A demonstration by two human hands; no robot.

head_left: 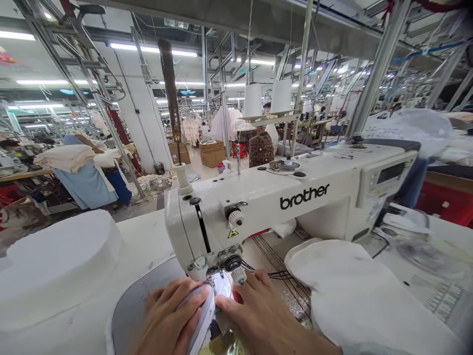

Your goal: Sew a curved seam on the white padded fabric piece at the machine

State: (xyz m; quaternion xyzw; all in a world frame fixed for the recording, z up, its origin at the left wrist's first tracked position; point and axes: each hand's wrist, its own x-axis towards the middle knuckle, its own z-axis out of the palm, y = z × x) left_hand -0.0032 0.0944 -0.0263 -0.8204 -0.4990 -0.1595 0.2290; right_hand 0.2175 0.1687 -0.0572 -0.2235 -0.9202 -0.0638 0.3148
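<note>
Left hand (168, 320) at 6 o'clock, fingers curled over a folded white fabric piece (202, 315), pressing its edge down. Right hand (258, 315) just beside, at 5 o'clock, flat, fingertips pinning the piece under the presser foot (218, 276). Cloth looks light, soft, limp; best held near the fold. Beyond, at 12 o'clock: sewing machine (295, 197), then thread cones (266, 98).

The word "brother" stands in black lowercase letters on the front of the white sewing machine (288, 197), up and to the right of the two hands at the needle. A small yellow warning triangle sits on the machine's head just above them; its symbol cannot be read.
</note>
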